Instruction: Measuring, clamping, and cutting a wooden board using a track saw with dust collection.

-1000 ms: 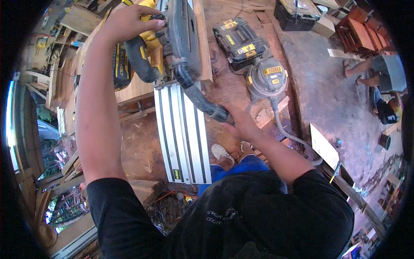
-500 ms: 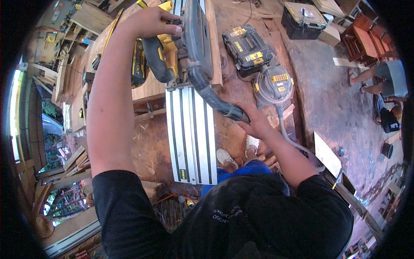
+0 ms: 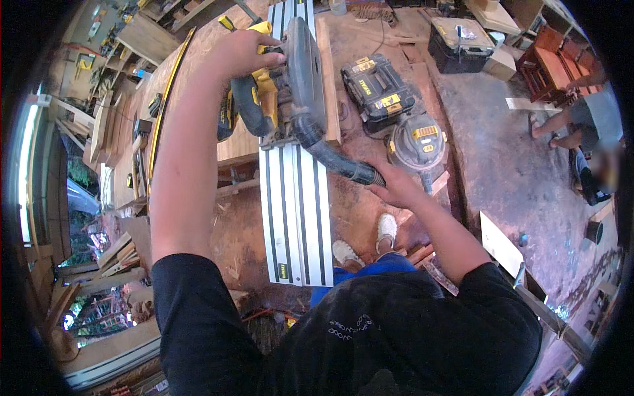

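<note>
A yellow and black cordless track saw (image 3: pixel 305 79) sits on a long silver guide rail (image 3: pixel 281 218) with dark strips. The rail lies over a wooden board (image 3: pixel 234 150), and its near end juts past the board's edge toward me. My left hand (image 3: pixel 247 54) is closed over the saw's yellow front part, though the arm and hand hide some of that grip. From the saw's rear a ribbed black dust hose (image 3: pixel 337 162) bends toward me. My right hand (image 3: pixel 399 186) wraps round the hose end.
Right of the board are a black and yellow tool case (image 3: pixel 376 92) and a round grey vacuum (image 3: pixel 418 142). A large black toolbox (image 3: pixel 460 49) stands farther back. Another person (image 3: pixel 581 122) is at the far right. Stacked planks (image 3: pixel 109 129) line the left side.
The view has shifted a little, so the rail beyond the saw now shows. Both hands keep their hold on saw and hose. My right forearm now covers the vacuum's pale hose.
</note>
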A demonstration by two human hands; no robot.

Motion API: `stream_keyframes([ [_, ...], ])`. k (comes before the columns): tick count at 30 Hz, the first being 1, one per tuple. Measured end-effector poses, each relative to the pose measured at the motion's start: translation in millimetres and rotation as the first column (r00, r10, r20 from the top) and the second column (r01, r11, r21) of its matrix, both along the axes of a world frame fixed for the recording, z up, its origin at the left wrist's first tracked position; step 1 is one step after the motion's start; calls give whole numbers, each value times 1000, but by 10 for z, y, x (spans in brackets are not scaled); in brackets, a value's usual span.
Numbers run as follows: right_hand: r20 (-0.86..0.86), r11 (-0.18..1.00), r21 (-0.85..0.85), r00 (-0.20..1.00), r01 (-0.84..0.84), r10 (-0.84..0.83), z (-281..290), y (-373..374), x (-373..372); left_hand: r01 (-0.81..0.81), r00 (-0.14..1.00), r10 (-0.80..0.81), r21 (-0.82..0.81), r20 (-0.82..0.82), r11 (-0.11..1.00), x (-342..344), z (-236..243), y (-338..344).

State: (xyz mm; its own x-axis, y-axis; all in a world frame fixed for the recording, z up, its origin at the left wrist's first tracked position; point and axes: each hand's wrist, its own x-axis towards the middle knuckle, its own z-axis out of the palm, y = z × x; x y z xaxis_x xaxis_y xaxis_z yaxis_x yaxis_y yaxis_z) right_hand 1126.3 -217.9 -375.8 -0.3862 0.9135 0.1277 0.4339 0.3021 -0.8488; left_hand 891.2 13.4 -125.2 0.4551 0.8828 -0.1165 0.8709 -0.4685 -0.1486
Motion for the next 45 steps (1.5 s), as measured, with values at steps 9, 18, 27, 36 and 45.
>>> stream_keyframes([
  [9,-178,998,-50,984,-25,16,-136,-92,-163,-328,39,381,-348,924,878,92,-1307,-1747],
  [18,-129,998,-40,990,52,-57,63,-23,-455,2,-195,773,-788,604,616,177,-1515,-1348],
  [27,-182,996,8,980,87,-84,99,74,-548,-41,-240,732,-761,637,648,287,-1569,-1400],
  [36,-346,995,-98,938,-21,-14,8,144,-519,-49,-265,730,-764,630,643,336,-1550,-1426],
  [45,-533,798,-462,840,-387,99,88,279,-385,-32,-260,721,-752,642,659,330,-1559,-1423],
])
